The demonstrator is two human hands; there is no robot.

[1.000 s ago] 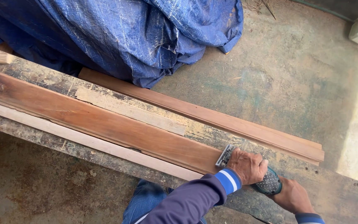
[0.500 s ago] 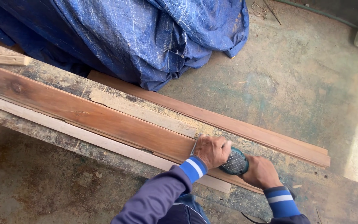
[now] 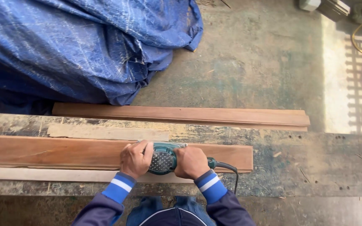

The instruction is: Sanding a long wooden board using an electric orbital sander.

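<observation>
Since half a second ago, the sander (image 3: 163, 157) has been carried leftward along the board (image 3: 84, 152), away from its right end. It is gripped by both hands: left hand (image 3: 135, 158) closed on its left side, right hand (image 3: 192, 162) on its right. The board's long axis runs left-right. One sander, four wood pieces and one tarp (image 3: 72, 46) are counted.

The sander (image 3: 163, 158) has travelled along the reddish plank (image 3: 63, 151), away from its right end toward mid-length. Both hands have moved with it: left hand (image 3: 135, 158) now left of the sander, right hand (image 3: 192, 162) apparently gripping its rear.
</observation>
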